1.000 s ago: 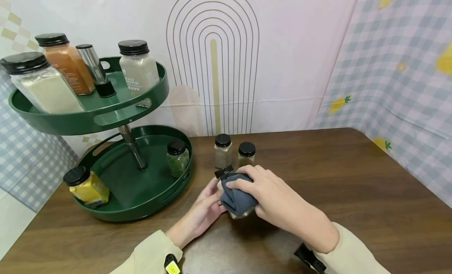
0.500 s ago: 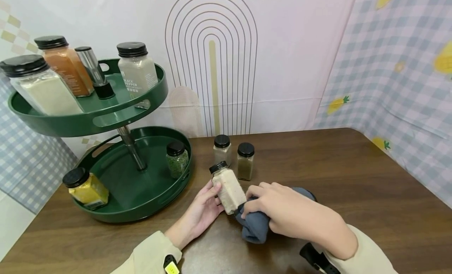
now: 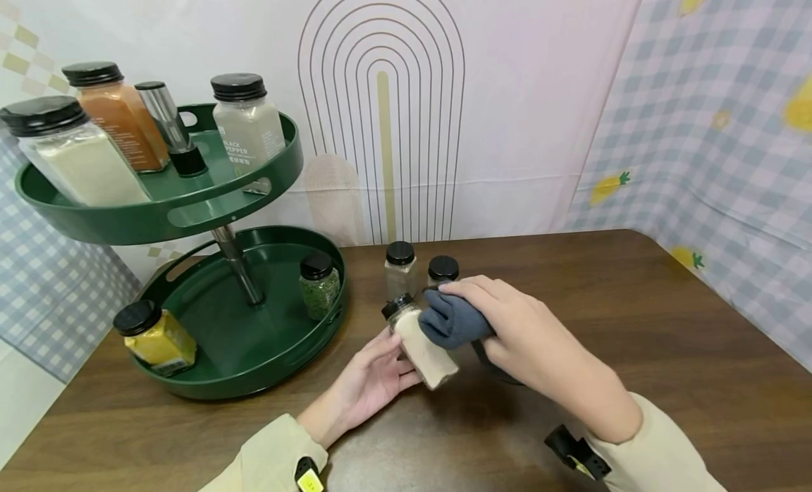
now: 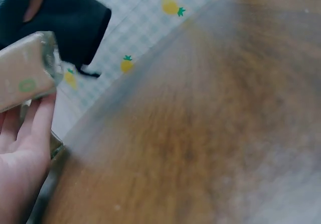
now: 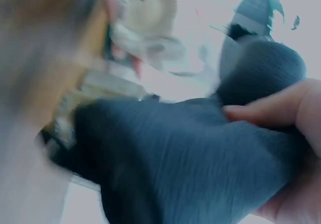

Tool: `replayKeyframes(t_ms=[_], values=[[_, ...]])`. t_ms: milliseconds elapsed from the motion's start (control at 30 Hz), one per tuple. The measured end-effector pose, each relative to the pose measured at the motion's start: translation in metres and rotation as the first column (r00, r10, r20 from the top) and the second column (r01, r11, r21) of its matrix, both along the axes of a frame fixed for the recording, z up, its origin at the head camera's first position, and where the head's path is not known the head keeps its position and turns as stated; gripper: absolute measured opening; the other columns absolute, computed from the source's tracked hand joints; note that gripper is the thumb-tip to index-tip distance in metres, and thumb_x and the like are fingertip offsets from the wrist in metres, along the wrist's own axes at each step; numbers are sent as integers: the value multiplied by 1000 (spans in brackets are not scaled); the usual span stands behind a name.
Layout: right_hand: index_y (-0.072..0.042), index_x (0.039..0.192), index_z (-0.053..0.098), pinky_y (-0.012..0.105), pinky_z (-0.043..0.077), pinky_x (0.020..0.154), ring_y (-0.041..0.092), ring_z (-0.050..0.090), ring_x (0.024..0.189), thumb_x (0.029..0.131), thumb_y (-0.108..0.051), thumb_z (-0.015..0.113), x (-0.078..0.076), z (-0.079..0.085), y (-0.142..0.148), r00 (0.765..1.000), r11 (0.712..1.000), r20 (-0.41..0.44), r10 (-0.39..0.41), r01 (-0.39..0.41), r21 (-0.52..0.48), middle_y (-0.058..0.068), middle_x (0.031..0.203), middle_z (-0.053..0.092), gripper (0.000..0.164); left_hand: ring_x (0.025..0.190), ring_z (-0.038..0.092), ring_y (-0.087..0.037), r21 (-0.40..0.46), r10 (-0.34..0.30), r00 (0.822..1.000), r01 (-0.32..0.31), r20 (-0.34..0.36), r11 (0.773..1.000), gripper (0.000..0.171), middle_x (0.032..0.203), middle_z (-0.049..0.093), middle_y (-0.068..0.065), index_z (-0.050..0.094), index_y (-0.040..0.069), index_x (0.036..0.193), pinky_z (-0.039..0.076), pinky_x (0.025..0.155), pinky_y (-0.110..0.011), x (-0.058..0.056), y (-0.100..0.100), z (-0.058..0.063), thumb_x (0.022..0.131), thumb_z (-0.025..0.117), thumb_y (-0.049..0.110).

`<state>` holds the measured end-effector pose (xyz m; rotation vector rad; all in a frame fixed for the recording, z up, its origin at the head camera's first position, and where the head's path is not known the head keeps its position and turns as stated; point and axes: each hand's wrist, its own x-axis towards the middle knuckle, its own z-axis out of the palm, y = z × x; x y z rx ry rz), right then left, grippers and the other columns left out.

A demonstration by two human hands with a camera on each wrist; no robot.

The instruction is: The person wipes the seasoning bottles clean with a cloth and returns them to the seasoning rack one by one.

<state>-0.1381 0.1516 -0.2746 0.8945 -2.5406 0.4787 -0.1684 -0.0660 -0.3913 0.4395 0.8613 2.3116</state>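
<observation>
My left hand [image 3: 371,376] holds a spice jar [image 3: 426,351] of pale powder, tilted, its black lid toward the upper left. From the left wrist view, the fingers [image 4: 42,118] lie beneath the jar's base end. A dark blue-grey cloth [image 3: 452,319] is bunched in my right hand [image 3: 526,330], overlapping the jar's upper side near the lid. Close up in the right wrist view, the cloth [image 5: 195,153] is pinched under the thumb and hides much of the jar. Behind the hands two small black-lidded jars stand on the table: one greyish [image 3: 400,273], one partly hidden [image 3: 443,268].
At left stands a green two-tier tray [image 3: 235,376]. Its lower tier bears a green herb jar [image 3: 319,287] and a tilted yellow jar [image 3: 158,340]. Several larger jars and a metal grinder [image 3: 171,129] occupy the upper tier. A patterned cloth backdrop [image 3: 526,90] borders the wooden table [image 3: 634,323].
The right hand with the cloth went from covering the jar, down to its base end, then back up near its lid. The left hand keeps the jar, now tilted slightly more.
</observation>
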Motion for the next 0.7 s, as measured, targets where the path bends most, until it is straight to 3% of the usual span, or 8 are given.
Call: replayKeyframes(t_ms=[133,333,500,700], values=[[-15,123,54,38,52,80,18,61,99,70,8,63,-1,-14,-15,1000,1000,-8,26,-26,3,4,115,62,58,113,55,-19,3,-13,999,13,-42,1000,47,126,54,-2,31,19,138,43,96,-38,1,0,-1,94,46,12],[-16,115,59,34,51,75,14,60,94,66,10,63,1,-16,-14,999,993,1,50,-49,110,-2,108,60,56,114,53,-15,10,76,997,-76,0,997,38,125,55,2,36,19,135,43,97,-35,1,1,-2,98,42,16],[-19,106,63,33,50,70,13,59,88,66,10,63,4,-11,-4,989,974,133,69,-95,204,-6,99,60,50,107,53,-14,-15,145,986,-144,85,989,25,116,58,6,48,20,123,45,92,-32,0,1,0,101,37,22],[-26,89,63,28,42,59,10,53,74,66,11,62,3,-2,9,952,944,304,34,-130,303,-10,83,56,43,110,51,-13,-34,101,993,-99,62,994,30,118,57,7,46,25,127,42,93,-37,1,-1,0,101,34,33]])
